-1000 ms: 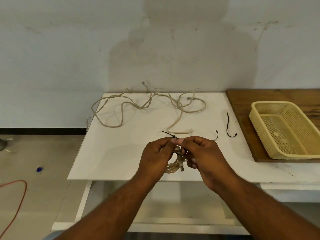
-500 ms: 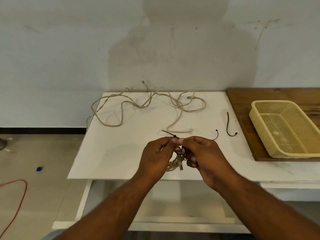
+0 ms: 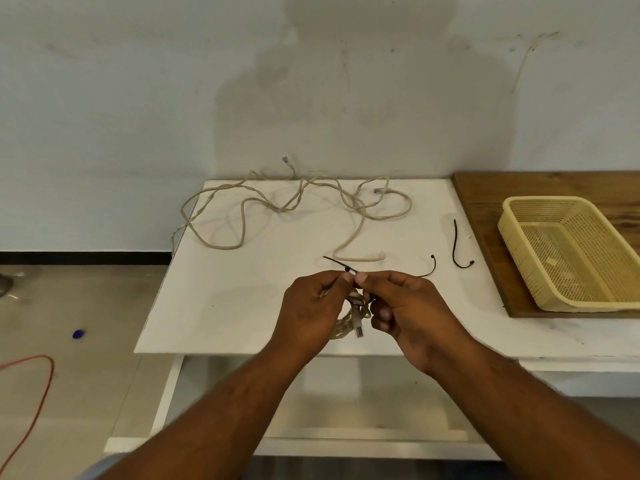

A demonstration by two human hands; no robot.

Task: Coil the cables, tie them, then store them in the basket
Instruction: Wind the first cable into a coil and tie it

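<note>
My left hand [image 3: 311, 306] and my right hand [image 3: 405, 306] meet above the white table's [image 3: 242, 299] front edge. Between them hangs a small coiled beige cable [image 3: 349, 322] with its clear plug pointing down. A black zip tie [image 3: 337, 263] is pinched at my thumbs, and its tail sticks out up and to the left. A long loose beige cable [image 3: 298, 206] sprawls across the back of the table. The yellow mesh basket [image 3: 519, 237] stands at the right on a wooden board [image 3: 485, 202], with nothing in it.
Two more black zip ties [image 3: 456, 247] [image 3: 431, 268] lie on the table between my hands and the basket. To the left, the floor holds an orange cord [image 3: 41, 386] and a small blue object [image 3: 78, 333]. A wall rises right behind the table.
Both hands stay in place on the coil and tie. The fingers shift only slightly.
</note>
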